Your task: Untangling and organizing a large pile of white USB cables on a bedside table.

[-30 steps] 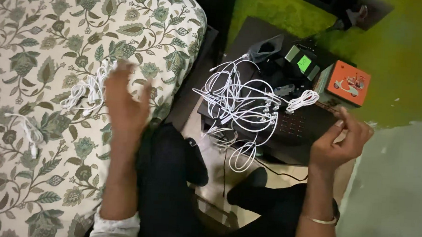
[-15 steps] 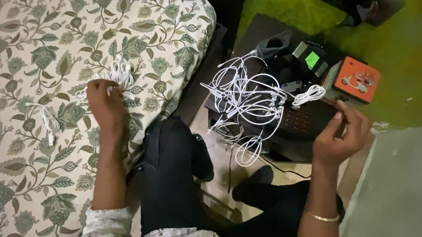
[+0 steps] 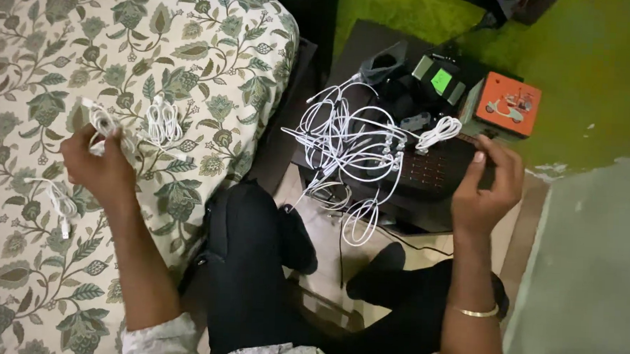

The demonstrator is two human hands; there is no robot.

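Note:
My left hand (image 3: 99,167) is closed around a small coil of white cable (image 3: 105,123) above the floral bedsheet (image 3: 193,44). Another white cable bundle (image 3: 163,121) lies on the sheet just to its right, and a third (image 3: 57,200) lies below the hand. My right hand (image 3: 488,184) hovers with curled, empty fingers at the right edge of a dark low table (image 3: 435,182), close to a small coiled white cable (image 3: 439,133). A big tangle of white cables (image 3: 351,150) spreads over the table's left half and hangs off its front edge.
An orange box (image 3: 506,106) and a dark device with a green screen (image 3: 439,80) stand at the back of the table. My legs in dark trousers (image 3: 254,266) lie between bed and table. Green floor (image 3: 588,76) is beyond, grey floor (image 3: 586,281) to the right.
My left hand dropped onto the bedsheet, closed on a white cable coil and pulled it to the left. My right hand stayed near the table's right edge.

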